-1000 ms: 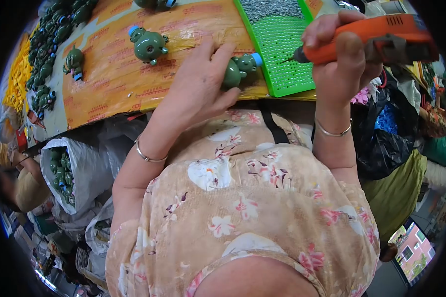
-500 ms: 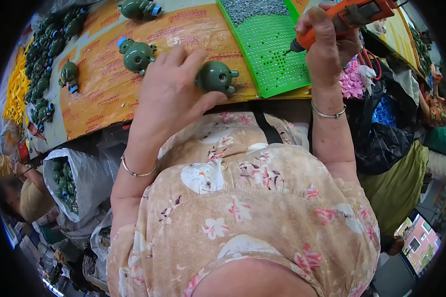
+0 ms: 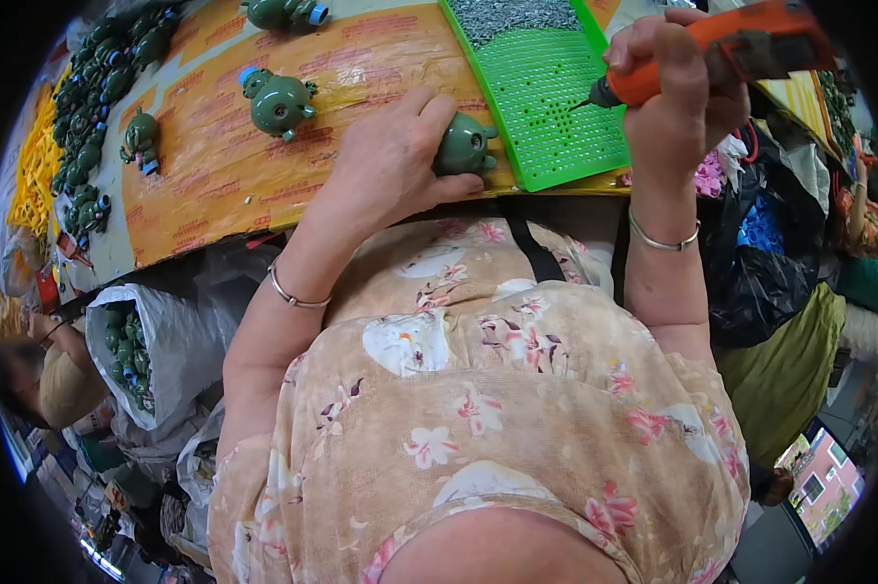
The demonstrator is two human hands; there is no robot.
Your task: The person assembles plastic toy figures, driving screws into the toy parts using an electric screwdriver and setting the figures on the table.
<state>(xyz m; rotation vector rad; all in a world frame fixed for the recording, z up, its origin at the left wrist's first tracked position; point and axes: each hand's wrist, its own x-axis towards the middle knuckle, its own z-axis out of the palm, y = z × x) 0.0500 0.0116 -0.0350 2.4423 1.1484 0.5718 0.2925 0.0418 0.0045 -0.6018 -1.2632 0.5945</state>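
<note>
My left hand (image 3: pixel 390 161) is closed round the left side of a green figure (image 3: pixel 465 146) that lies near the table's front edge, with a small hole in it facing up. My right hand (image 3: pixel 677 97) grips an orange power screwdriver (image 3: pixel 741 49), whose dark tip points left over the green tray (image 3: pixel 546 182). Small grey screws (image 3: pixel 517 18) are heaped at the tray's far end. Left of my left hand lies another green figure (image 3: pixel 280 104) with a blue cap, and a further one (image 3: pixel 283 12) is beyond it.
Many green figures (image 3: pixel 89 97) and yellow pieces (image 3: pixel 35 165) cover the table's left end. Below it stands a white sack (image 3: pixel 162 380) of green figures. A black bag (image 3: pixel 750 292) hangs at the right. Another person's arm (image 3: pixel 64 341) shows at far left.
Since half a second ago, my left hand has shifted right with the green figure, closer to the tray. Over the last second, the screwdriver moved up and left, then partly back right.
</note>
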